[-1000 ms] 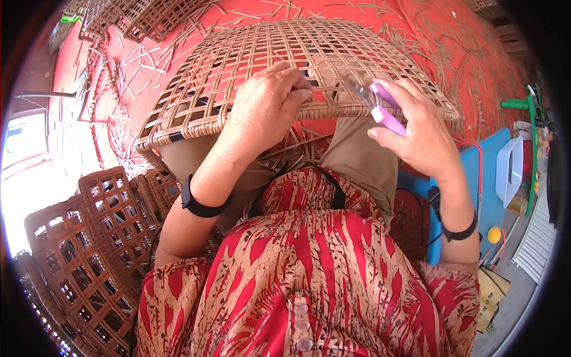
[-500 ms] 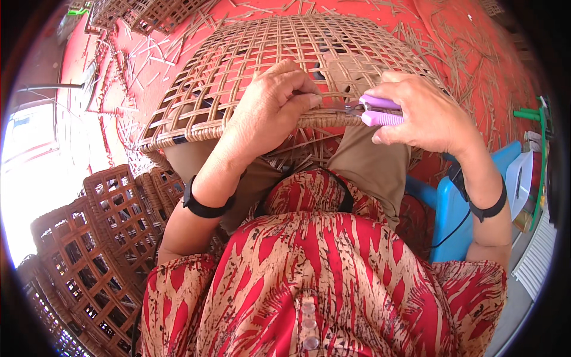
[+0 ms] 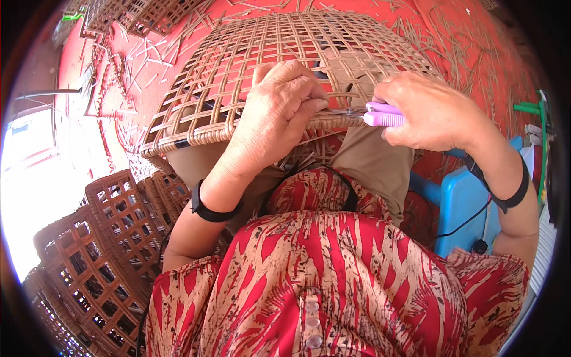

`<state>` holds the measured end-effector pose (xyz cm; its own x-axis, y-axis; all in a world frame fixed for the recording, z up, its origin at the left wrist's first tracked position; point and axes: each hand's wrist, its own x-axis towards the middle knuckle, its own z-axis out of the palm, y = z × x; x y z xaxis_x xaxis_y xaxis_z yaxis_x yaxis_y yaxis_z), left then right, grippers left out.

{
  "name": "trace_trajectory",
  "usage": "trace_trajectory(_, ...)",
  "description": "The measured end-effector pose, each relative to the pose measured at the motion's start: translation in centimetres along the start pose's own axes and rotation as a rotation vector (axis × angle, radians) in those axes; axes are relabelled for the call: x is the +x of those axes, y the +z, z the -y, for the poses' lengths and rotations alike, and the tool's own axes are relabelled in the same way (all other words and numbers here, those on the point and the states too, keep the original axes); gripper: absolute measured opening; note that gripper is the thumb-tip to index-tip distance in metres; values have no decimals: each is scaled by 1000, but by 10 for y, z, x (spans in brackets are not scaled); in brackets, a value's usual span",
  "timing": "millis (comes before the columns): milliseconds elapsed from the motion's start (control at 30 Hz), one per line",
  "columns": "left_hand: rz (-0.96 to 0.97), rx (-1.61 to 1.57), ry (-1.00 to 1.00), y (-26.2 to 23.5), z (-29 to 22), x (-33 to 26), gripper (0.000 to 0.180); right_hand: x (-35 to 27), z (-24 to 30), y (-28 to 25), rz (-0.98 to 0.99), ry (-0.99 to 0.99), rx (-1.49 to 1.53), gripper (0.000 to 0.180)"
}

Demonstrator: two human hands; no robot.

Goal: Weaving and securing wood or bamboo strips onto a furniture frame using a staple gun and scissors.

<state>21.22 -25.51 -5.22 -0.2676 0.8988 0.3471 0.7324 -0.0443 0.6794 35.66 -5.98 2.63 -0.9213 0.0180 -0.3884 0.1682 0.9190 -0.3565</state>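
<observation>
Across my lap lies a large panel of openly woven brown cane, its thick wrapped rim toward me. My left hand is closed in a pinch over that rim, near its middle; whatever the fingertips hold is hidden. My right hand is closed round a pair of snips with purple handles. The handles sit close together. The snips' metal jaws point left along the rim and reach up to my left fingertips, so their tips are hard to see.
Several darker woven pieces stand stacked at my left. More woven work sits at the far left. Cut cane strips litter the red floor. At my right is a blue plastic stool with a thin black cable.
The snips' jaws have moved left, up to my left fingertips, and the handles have come closer together. My right forearm has swung outward. The left hand has shifted slightly right.
</observation>
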Motion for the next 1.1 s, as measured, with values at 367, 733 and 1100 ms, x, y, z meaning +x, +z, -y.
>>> trace_trajectory(367,-440,-448,-324,4,0,7,5,-17,5,-2,98,86,-50,26)
trace_trajectory(733,15,305,-93,10,-26,-16,33,-151,2,65,-775,585,725,60)
trace_trajectory(1100,-91,330,40,53,-9,-25,29,-298,-75,182,-695,1245,72,61)
